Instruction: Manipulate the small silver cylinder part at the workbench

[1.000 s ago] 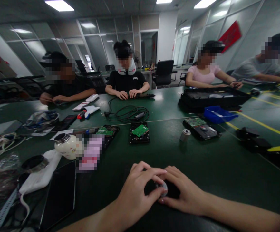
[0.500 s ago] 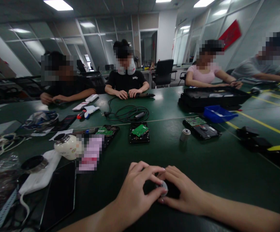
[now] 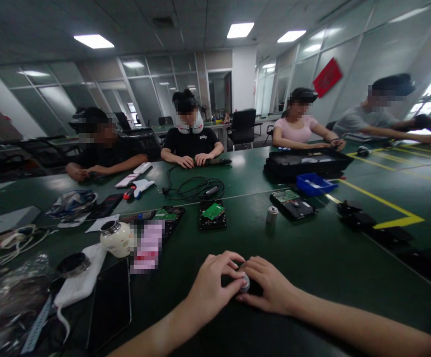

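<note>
Close to me over the green table, my left hand [image 3: 213,283] pinches a small round silver-grey metal piece [image 3: 244,282] between thumb and fingers. From the other side my right hand [image 3: 269,286] curls around the same piece, its thumb low and its fingers over the top. Both hands hide much of it, so its full shape cannot be seen. Beyond my hands stands a small silver metal cylinder [image 3: 272,214], upright. An opened hard drive [image 3: 213,223] with a loose green circuit board [image 3: 214,211] on it lies straight ahead. Another hard drive [image 3: 294,204] rests to the right.
On the left are a black phone [image 3: 111,302], a white power bank [image 3: 79,277], a cream round jar [image 3: 116,240] and plastic bags [image 3: 10,292]. A coiled black cable [image 3: 196,188], a blue tray [image 3: 315,184] and a black casing [image 3: 304,163] sit farther back. Several people work across the table.
My head view has tilted up and shifted slightly, moving the scene in the picture. My hands stay together around the metal piece, their fingers a little closer over it.
</note>
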Motion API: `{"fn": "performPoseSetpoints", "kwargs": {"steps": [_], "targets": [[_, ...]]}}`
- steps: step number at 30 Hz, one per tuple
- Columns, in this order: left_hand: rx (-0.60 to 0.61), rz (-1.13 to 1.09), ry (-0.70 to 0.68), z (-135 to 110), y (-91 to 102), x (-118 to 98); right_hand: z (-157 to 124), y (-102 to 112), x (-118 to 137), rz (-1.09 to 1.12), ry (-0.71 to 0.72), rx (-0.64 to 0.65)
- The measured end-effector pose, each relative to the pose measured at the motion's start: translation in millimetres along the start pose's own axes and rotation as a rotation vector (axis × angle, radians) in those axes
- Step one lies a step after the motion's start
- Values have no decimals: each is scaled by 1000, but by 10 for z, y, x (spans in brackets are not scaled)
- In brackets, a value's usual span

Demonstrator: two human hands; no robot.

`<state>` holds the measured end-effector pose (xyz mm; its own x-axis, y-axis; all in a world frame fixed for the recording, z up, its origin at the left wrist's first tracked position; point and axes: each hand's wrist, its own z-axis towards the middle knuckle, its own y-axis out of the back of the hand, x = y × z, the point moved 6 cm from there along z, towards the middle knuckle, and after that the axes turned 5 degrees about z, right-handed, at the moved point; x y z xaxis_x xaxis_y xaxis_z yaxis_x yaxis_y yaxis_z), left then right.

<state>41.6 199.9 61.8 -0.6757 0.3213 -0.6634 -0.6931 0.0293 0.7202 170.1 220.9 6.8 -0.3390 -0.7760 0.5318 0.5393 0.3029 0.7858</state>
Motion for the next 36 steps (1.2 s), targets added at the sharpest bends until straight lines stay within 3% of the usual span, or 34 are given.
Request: {"fn": "performPoseSetpoints", "kwargs": {"steps": [9, 24, 27, 31, 36], "targets": [[-71, 10, -99, -203, 76, -216, -53, 45, 203, -80, 35, -63], [-86, -130, -93, -1110, 20, -552, -638, -101, 1008, -37, 3, -53], [-213, -155, -55, -1149, 118, -410, -655, -143, 1055, -31, 0, -47], [-418, -41, 41, -1113, 272, 2, -664, -174, 1019, -24, -38, -40], [-440, 27, 97, -1074, 208, 448, -691, -184, 973, 13, -70, -45]]}}
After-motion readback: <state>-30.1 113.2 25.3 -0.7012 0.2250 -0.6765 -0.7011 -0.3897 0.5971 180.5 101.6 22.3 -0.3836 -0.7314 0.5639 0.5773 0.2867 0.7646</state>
